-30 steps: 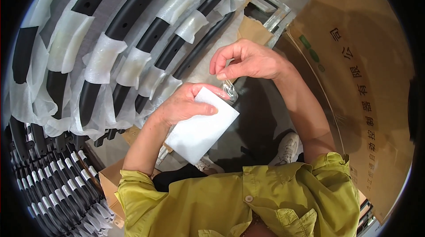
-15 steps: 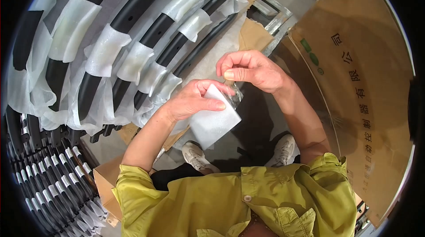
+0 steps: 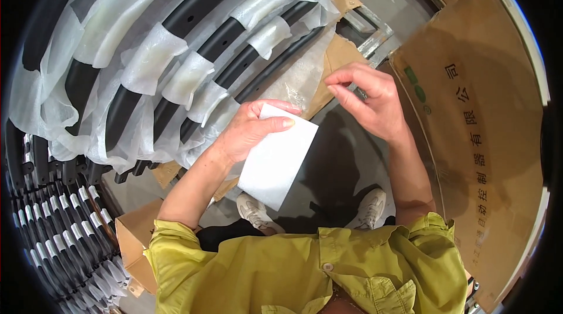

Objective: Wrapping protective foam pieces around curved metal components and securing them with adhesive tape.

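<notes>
My left hand (image 3: 253, 129) grips a white foam sheet (image 3: 280, 158), with the thumb on its face and the fingers behind it. The sheet hangs tilted in front of my body. A crinkled bit of clear film (image 3: 291, 92) shows just beyond the left fingertips; whether it touches them I cannot tell. My right hand (image 3: 370, 98) is raised to the right, apart from the sheet, with thumb and forefinger pinched together. Anything between those fingertips is too small to make out. Beyond my left hand lie curved black tubes (image 3: 221, 39) with white foam wraps around them.
A large brown cardboard box (image 3: 475, 114) stands close on my right. More wrapped black tubes (image 3: 64, 226) are stacked at the lower left beside a smaller carton (image 3: 136, 238). Brown cardboard (image 3: 334, 65) and a metal frame (image 3: 375, 35) lie past the tubes.
My right hand has moved away from the left, toward the right. The white sheet has turned and shows more of its face. The clear film no longer hangs below the left fingers.
</notes>
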The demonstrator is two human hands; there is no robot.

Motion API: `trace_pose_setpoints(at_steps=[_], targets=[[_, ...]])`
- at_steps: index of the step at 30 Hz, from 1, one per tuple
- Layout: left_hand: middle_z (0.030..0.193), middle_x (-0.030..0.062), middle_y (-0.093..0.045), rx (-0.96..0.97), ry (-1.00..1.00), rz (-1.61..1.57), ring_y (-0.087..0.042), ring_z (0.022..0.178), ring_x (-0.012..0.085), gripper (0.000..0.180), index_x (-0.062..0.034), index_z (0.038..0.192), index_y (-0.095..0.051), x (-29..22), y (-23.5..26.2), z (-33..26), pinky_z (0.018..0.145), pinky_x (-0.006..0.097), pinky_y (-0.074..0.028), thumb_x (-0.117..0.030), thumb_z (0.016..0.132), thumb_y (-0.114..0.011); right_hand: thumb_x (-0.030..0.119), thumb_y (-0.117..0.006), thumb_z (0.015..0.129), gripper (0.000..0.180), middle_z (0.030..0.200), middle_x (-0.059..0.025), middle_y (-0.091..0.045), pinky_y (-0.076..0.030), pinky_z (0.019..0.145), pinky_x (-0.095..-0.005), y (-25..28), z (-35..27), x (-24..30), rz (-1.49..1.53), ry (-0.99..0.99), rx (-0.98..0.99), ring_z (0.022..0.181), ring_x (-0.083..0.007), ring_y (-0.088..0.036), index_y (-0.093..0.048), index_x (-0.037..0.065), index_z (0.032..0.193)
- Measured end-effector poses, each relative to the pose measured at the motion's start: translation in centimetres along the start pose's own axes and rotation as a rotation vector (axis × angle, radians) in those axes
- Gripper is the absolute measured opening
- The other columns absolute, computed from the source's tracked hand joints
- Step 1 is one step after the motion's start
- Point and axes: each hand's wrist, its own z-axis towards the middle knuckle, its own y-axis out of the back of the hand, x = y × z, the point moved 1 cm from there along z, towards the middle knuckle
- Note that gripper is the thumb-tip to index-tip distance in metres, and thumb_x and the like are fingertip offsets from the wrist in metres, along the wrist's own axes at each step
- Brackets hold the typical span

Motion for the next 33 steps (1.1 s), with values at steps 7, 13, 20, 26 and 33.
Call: trace_pose_setpoints(at_steps=[7,13,20,26,33], targets=[[0.085,0.0051,-0.059,0.024,-0.033,0.015,-0.056,0.074,0.0093,0.03,0.0015,0.099,-0.056,-0.3,0.1,0.1,0.068,0.021,-0.046,-0.01,0.072,-0.062,-0.005,-0.061,0.062,0.017,0.071,-0.0078,-0.056,-0.044,0.057,-0.0287,-0.9,-0.1,-0.3,-0.269,0.243,0.077,0.065,-0.022,-0.055,-0.057,0.002,0.078],[0.083,0.0049,-0.059,0.039,0.018,0.03,-0.056,0.073,0.0093,0.031,0.0016,0.101,-0.055,-0.6,0.0,0.0,0.067,0.021,-0.046,-0.01,0.072,-0.062,-0.002,-0.064,0.058,0.022,0.072,-0.0051,-0.054,-0.044,0.056,-0.0298,-1.4,-0.2,-0.3,-0.366,0.317,0.124,0.066,-0.0215,-0.054,-0.057,0.003,0.079],[0.086,0.0073,-0.06,0.126,0.112,-0.119,-0.058,0.074,0.0118,0.033,0.0012,0.104,-0.054,-0.6,0.0,0.3,0.068,0.024,-0.048,-0.008,0.073,-0.059,-0.001,-0.065,0.057,0.024,0.073,-0.0046,-0.054,-0.044,0.055,-0.0297,-1.5,-0.4,-0.4,-0.41,0.356,0.171,0.066,-0.0209,-0.053,-0.058,0.004,0.079],[0.088,0.0094,-0.06,0.152,0.141,-0.198,-0.059,0.075,0.0131,0.036,0.0026,0.107,-0.051,-0.5,0.1,0.5,0.07,0.025,-0.048,-0.006,0.073,-0.058,0.0,-0.065,0.057,0.022,0.072,-0.0046,-0.054,-0.044,0.055,-0.0293,-1.7,-0.4,-0.5,-0.418,0.364,0.182,0.065,-0.0207,-0.053,-0.058,0.003,0.078],[0.088,0.0096,-0.06,0.139,0.131,-0.179,-0.059,0.075,0.013,0.037,0.003,0.108,-0.05,-0.6,-0.3,0.4,0.069,0.025,-0.048,-0.006,0.073,-0.058,0.0,-0.065,0.057,0.022,0.072,-0.0044,-0.054,-0.044,0.055,-0.0293,-1.6,-0.5,-0.4,-0.417,0.367,0.193,0.065,-0.0203,-0.053,-0.058,0.003,0.077]])
